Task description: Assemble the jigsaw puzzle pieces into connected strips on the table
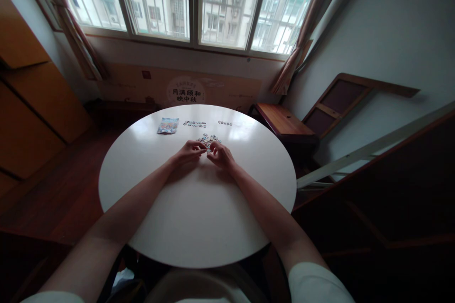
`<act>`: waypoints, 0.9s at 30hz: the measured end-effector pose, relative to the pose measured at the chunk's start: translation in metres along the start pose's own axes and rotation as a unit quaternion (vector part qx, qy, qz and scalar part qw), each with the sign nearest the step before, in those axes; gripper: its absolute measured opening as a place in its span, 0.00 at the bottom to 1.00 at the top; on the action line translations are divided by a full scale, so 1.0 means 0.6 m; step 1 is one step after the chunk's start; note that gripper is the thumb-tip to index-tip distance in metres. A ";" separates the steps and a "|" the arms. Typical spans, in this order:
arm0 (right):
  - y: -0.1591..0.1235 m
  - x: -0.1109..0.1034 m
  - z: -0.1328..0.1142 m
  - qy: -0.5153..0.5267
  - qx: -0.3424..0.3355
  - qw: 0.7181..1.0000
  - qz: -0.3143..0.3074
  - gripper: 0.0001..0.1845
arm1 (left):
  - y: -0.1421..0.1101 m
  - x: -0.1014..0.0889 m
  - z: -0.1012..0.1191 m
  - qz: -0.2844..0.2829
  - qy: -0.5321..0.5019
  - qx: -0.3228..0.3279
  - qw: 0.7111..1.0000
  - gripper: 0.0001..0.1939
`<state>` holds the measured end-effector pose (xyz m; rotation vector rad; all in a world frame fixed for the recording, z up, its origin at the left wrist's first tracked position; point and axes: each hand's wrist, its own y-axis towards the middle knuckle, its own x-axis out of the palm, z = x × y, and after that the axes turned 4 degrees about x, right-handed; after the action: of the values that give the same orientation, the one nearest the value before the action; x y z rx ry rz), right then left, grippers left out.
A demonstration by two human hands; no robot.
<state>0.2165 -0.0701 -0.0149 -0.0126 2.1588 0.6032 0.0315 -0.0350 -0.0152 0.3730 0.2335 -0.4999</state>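
A small heap of jigsaw puzzle pieces [205, 141] lies on the white round table [199, 218], just beyond my fingertips. At the heap's left front edge, my left hand [192, 150] has its thumb and fingers drawn together in a pinch. My right hand [220, 155] is curled at the right front edge, its fingers bent down close to the left fingertips. Whatever either hand pinches is too small to make out. Farther back, puzzle pieces stand in short rows [195, 124], with another single row [225, 123] to their right.
A colourful packet or picture card [168, 126] lies at the table's back left. Behind the table stands a long printed board [142, 86] under the barred windows. A wooden stool or bench [284, 119] is at the back right, and orange cabinets [31, 104] stand at the left.
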 end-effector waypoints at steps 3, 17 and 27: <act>0.000 -0.002 -0.002 0.002 0.001 1.000 -0.001 0.05 | 0.000 0.001 0.003 0.000 0.001 0.000 1.000 0.21; 0.001 -0.006 -0.004 -0.010 0.005 1.000 -0.013 0.02 | -0.006 0.002 0.012 -0.003 -0.024 -0.024 0.999 0.21; 0.000 -0.008 -0.005 -0.008 0.009 1.000 -0.019 0.04 | -0.006 0.000 0.009 -0.007 -0.034 -0.026 0.999 0.23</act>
<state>0.2171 -0.0724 -0.0099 -0.0397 2.1439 0.5603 0.0306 -0.0403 -0.0112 0.3041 0.1834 -0.5186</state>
